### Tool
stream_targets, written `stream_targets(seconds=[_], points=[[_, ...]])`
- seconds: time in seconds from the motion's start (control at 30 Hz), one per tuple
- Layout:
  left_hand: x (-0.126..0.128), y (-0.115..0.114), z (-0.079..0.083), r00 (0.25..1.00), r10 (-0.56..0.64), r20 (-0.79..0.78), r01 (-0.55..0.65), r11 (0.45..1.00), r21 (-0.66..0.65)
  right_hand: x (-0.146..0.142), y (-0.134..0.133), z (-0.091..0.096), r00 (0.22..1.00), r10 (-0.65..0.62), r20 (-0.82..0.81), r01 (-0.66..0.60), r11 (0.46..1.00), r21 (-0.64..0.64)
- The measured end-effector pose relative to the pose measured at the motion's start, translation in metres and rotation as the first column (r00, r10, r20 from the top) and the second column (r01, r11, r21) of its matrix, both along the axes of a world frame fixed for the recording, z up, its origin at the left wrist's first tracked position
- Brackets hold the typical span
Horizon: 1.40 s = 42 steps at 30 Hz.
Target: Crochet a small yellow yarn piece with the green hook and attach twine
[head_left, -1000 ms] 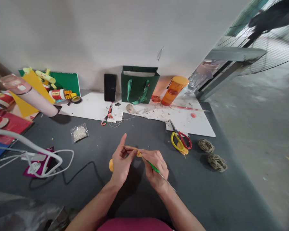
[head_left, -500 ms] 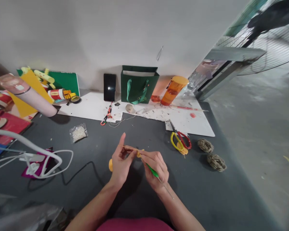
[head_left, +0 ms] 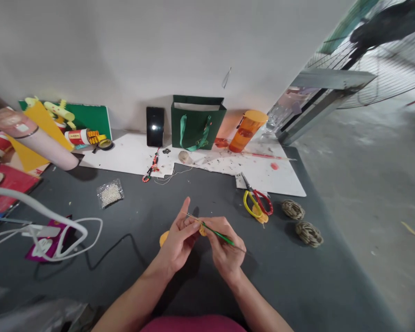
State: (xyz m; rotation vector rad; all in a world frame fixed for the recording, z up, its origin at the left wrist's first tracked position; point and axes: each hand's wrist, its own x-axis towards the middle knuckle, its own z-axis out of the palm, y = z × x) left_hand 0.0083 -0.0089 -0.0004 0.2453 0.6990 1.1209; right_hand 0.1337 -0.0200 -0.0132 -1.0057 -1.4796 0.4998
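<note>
1. Holding one green-handled needle [head_left: 218, 234], the right hand [head_left: 225, 252] pinches narrowly on its handle.
2. Closing narrowly around the needle's far end, the left hand [head_left: 180, 242] holds one small yellow piece [head_left: 203, 230] between both hands.
3. One yellow-orange piece [head_left: 163, 238] lies on the dark mat [head_left: 131, 281], just left of the left hand.
4. Two twine balls [head_left: 293, 210] and one pair of scissors [head_left: 257, 204] lie right.
5. Compared with the earlier frame, the needle sits flatter and the hands closer.

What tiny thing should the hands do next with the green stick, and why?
Probably pinch the small yellow piece a bit tighter with the left hand. The thin green-handled metal tool in the right hand sits right against it, so a firmer pinch might stop it slipping.
</note>
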Motion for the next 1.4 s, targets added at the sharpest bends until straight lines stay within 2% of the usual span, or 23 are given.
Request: stream_targets(seconds=[0.1, 0.23, 0.33, 0.4, 0.47, 0.53, 0.6, 0.67, 0.87, 1.07, 1.27, 1.4], points=[[-0.001, 0.0, 0.0, 1.0, 0.005, 0.005, -0.005, 1.0, -0.015, 0.0, -0.004, -0.003, 0.999, -0.047, -0.025, 0.045, 0.996, -0.076], [-0.002, 0.002, 0.001, 1.0, 0.017, -0.002, -0.017, 0.999, -0.05, 0.001, -0.005, -0.002, 0.982, -0.176, 0.069, 0.181, 0.981, -0.067], [-0.003, 0.003, 0.003, 1.0, 0.011, -0.025, -0.012, 0.999, -0.045, 0.002, -0.004, 0.002, 0.982, -0.183, 0.048, 0.186, 0.98, -0.066], [-0.005, 0.004, 0.003, 0.999, 0.003, -0.039, -0.005, 0.999, -0.038, 0.001, -0.001, 0.004, 0.984, -0.177, -0.033, 0.171, 0.978, -0.122], [-0.007, 0.005, 0.003, 0.999, -0.011, -0.044, 0.009, 1.0, -0.026, -0.001, 0.002, 0.004, 0.975, -0.145, -0.171, 0.104, 0.968, -0.228], [-0.008, 0.005, 0.003, 0.999, -0.031, -0.039, 0.03, 0.999, -0.011, -0.002, 0.005, 0.002, 0.935, -0.084, -0.343, -0.032, 0.947, -0.32], [-0.008, 0.005, 0.002, 0.998, -0.05, -0.032, 0.05, 0.999, -0.001, -0.004, 0.008, 0.0, 0.879, -0.041, -0.475, -0.148, 0.924, -0.353], [-0.008, 0.005, 0.002, 0.997, -0.065, -0.033, 0.065, 0.998, 0.009, -0.005, 0.009, -0.003, 0.851, -0.036, -0.523, -0.18, 0.917, -0.356], [-0.008, 0.004, 0.003, 0.994, -0.099, -0.055, 0.101, 0.994, 0.04, -0.005, 0.007, -0.006, 0.857, -0.009, -0.516, -0.205, 0.912, -0.356], [-0.009, 0.004, 0.003, 0.995, -0.073, -0.073, 0.08, 0.992, 0.093, -0.003, 0.008, -0.007, 0.843, 0.003, -0.537, -0.21, 0.922, -0.326], [-0.008, 0.004, 0.001, 0.987, -0.038, -0.157, 0.054, 0.993, 0.101, 0.003, 0.006, -0.004, 0.92, 0.017, -0.391, -0.155, 0.934, -0.323], [-0.01, 0.005, 0.003, 0.987, -0.06, -0.149, 0.068, 0.996, 0.05, 0.006, 0.005, -0.001, 0.978, -0.033, -0.208, -0.032, 0.952, -0.305]])
